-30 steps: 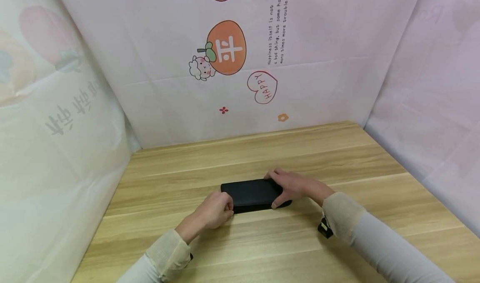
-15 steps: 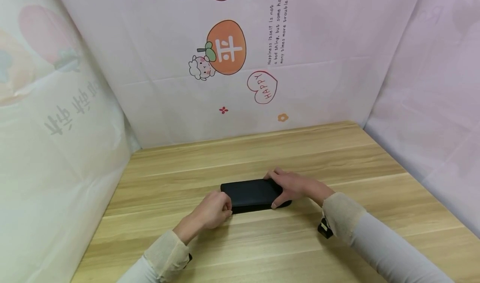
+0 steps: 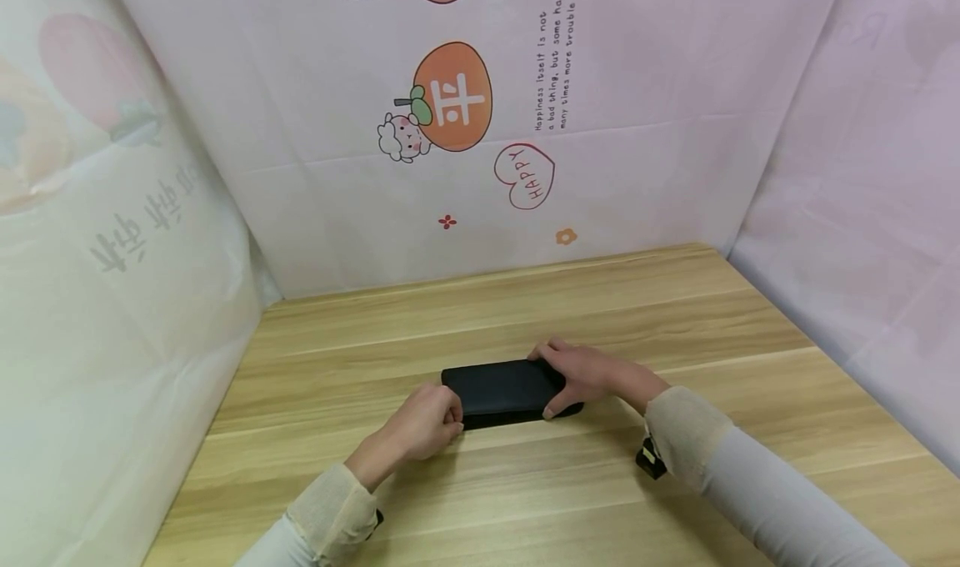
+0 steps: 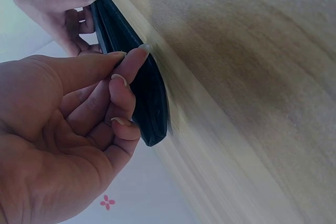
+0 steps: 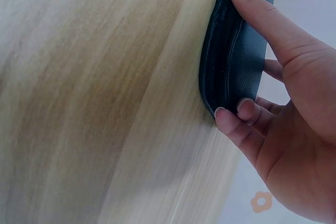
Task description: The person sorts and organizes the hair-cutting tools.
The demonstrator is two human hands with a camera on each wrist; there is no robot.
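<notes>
A black zip-around wallet (image 3: 501,388) lies flat on the wooden table, its long side across the view. My right hand (image 3: 581,373) grips its right end, with the thumb at the near edge and the fingers over the far edge. In the right wrist view, zipper teeth (image 5: 229,30) run along the wallet's edge under the thumb. At the near left corner my left hand (image 3: 426,421) pinches with thumb and forefinger, the other fingers curled. The left wrist view shows this pinch against the wallet's edge (image 4: 151,95); the pinched piece is hidden between the fingertips.
The wood-grain table (image 3: 360,342) ends at a printed white cloth (image 3: 337,217) behind. More cloth hangs along the left and right sides. A small black device (image 3: 650,459) is worn under the right wrist.
My left hand has shifted very slightly left along the wallet's near edge, and the dark gap there looks a little wider. My right hand stays in place.
</notes>
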